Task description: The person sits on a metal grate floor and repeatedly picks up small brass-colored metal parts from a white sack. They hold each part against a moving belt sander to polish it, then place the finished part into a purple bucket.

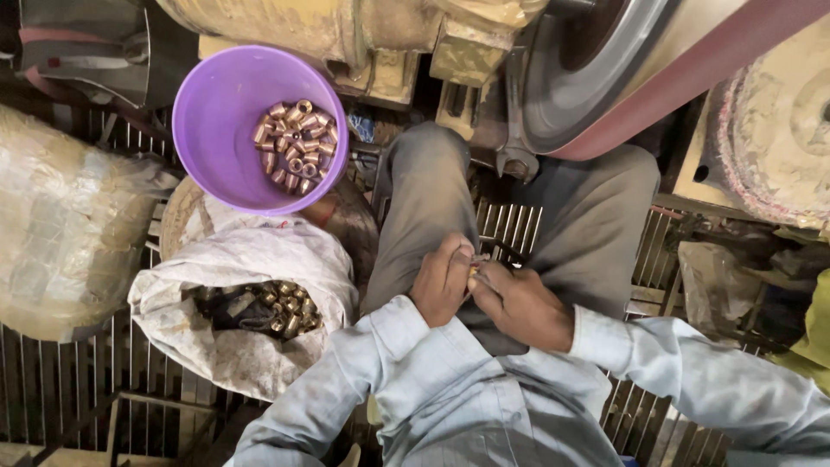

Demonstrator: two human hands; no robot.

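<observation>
My left hand (pixel 441 281) and my right hand (pixel 519 304) meet in my lap, between my grey-trousered knees. Together they pinch a small brass fitting (pixel 474 271) and a thin metal rod or wire at the fingertips; most of the piece is hidden by my fingers. To my left a purple plastic tub (pixel 212 130) holds several shiny copper-coloured fittings (pixel 296 143). Below it a white cloth sack (pixel 242 294) lies open with several duller brass fittings (pixel 290 309) inside.
A belt grinder with a large grey wheel (pixel 596 78) and a reddish abrasive belt (pixel 692 69) stands just beyond my knees. A plastic-wrapped bundle (pixel 60 225) lies at the far left. A worn round buffing wheel (pixel 778 130) sits at the right. Metal grating (pixel 78 389) covers the floor.
</observation>
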